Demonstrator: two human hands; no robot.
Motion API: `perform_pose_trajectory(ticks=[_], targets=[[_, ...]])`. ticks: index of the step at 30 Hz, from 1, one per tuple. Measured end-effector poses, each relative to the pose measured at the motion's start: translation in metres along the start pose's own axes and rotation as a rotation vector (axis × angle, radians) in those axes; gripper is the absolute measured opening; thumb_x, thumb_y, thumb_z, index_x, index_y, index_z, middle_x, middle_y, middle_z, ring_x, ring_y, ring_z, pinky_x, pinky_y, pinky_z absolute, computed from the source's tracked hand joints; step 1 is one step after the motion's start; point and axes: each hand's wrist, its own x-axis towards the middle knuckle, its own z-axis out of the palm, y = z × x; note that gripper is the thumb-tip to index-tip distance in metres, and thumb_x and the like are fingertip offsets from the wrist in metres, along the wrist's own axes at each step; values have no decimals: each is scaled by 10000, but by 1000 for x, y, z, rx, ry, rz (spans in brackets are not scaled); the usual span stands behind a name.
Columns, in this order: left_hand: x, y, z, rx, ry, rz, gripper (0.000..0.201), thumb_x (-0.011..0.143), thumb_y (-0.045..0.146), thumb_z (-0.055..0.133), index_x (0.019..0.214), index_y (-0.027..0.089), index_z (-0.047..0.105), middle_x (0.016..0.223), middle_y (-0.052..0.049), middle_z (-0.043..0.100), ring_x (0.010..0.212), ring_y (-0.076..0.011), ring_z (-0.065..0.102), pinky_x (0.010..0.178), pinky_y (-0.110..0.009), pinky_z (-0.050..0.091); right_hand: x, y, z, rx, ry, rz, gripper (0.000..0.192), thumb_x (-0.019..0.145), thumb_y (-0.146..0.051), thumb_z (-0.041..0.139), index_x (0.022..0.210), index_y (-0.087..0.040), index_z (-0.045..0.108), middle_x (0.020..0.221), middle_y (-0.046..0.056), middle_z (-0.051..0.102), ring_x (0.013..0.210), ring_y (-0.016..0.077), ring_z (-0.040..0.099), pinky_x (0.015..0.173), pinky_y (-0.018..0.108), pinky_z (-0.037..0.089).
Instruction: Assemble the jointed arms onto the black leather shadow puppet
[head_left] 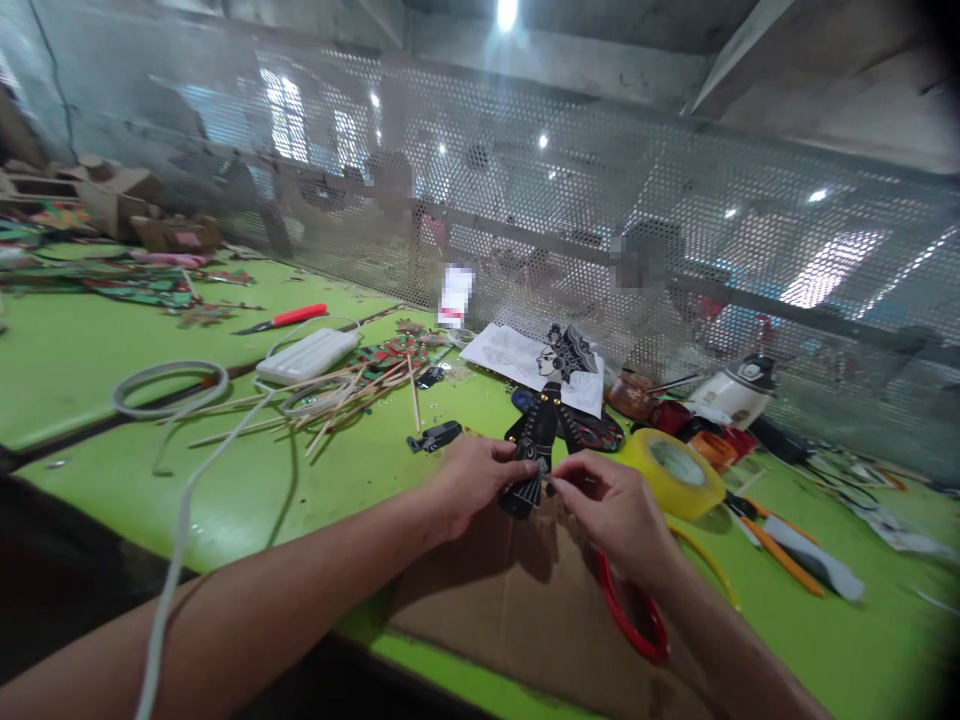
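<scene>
A flat shadow puppet [556, 400] with a black costume and a pale face in profile lies on the green table [247, 490]. My left hand [474, 478] pinches its lower black skirt part from the left. My right hand [619, 512] pinches something tiny at the same lower edge from the right; what it is cannot be made out. Both hands hover over a brown cardboard sheet [510, 600]. A small loose black puppet piece [435, 437] lies just left of my left hand.
A yellow tape roll [675, 470], a red ring [630, 615] and orange-handled pliers [780, 545] lie to the right. Bamboo sticks [337, 400], a white power bank [307, 355] with its cable, wire coils and a red-handled knife [289, 318] lie left. A perforated metal screen [600, 230] backs the table.
</scene>
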Motion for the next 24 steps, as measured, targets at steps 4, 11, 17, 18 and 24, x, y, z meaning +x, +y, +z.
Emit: perform_pose_trajectory(ticks=[4, 11, 17, 18, 24], targets=[[0, -1, 0, -24, -32, -9, 393, 593, 464, 764, 776, 120, 715, 672, -39, 660, 582, -139, 559, 568, -256, 419, -1, -3, 0, -42, 3, 13, 108, 767, -266, 590, 775, -187, 663, 669, 6, 657, 603, 144, 586, 571, 245, 444], [4, -14, -3, 205, 31, 99, 336, 687, 470, 690, 782, 149, 718, 634, -11, 635, 609, -150, 550, 553, -235, 363, -3, -5, 7, -46, 59, 82, 132, 752, -284, 567, 743, -181, 649, 651, 5, 639, 581, 141, 573, 570, 253, 436], [0, -7, -2, 455, 98, 185, 290, 748, 437, 612, 684, 164, 683, 561, 17, 566, 584, -135, 486, 547, -224, 321, 0, -2, 14, 150, 78, 214, 157, 700, -326, 602, 723, -173, 627, 581, 7, 610, 530, 154, 565, 520, 260, 430], [-1, -5, -2, 488, 101, 196, 277, 753, 420, 604, 678, 164, 678, 556, 20, 561, 579, -131, 476, 546, -222, 313, 1, -3, 15, 201, 65, 248, 162, 692, -329, 608, 719, -171, 622, 557, 3, 600, 508, 155, 566, 505, 260, 428], [-2, -4, -1, 562, 146, 240, 255, 760, 391, 592, 660, 170, 670, 543, 22, 550, 570, -131, 462, 548, -225, 297, 0, -8, 16, 189, 68, 224, 173, 716, -332, 597, 726, -165, 644, 557, 17, 625, 481, 161, 581, 485, 262, 440]])
